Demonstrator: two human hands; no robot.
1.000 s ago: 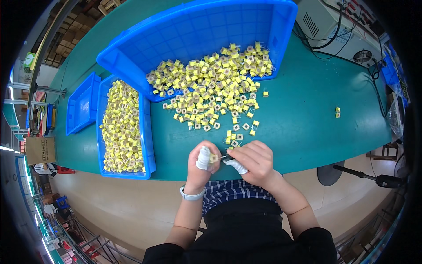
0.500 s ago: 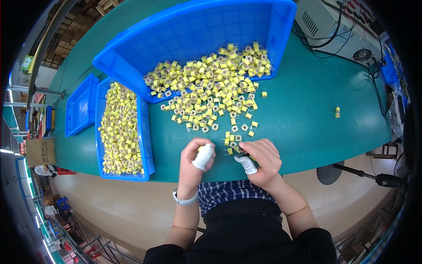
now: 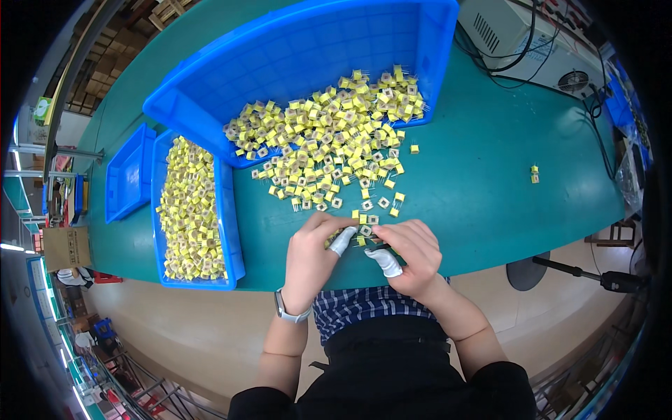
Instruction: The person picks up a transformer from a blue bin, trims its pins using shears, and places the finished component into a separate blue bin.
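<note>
My left hand (image 3: 313,253), with a white cover on its thumb, bends its fingers toward a small group of yellow-wrapped transformers (image 3: 365,230) with wire pins. A bit of yellow shows between its thumb and fingers, seemingly one such transformer, mostly hidden. On the other side of the group, my right hand (image 3: 413,255) is closed, its thumb wrapped in white too. Something thin and dark shows between that thumb and the fingers; its kind is not clear. Beyond both hands, a loose heap of the same transformers (image 3: 329,150) spills across the green table.
A large blue bin (image 3: 280,66) lies tipped on its side behind the heap. At left, a blue tray (image 3: 231,245) is full of transformers, with a smaller blue tray (image 3: 133,171) beside it. A beige instrument (image 3: 521,45) with black cables stands at far right.
My left hand has moved right and forward, its fingers now at the small group of transformers. The right hand has barely shifted. The view has turned slightly.
</note>
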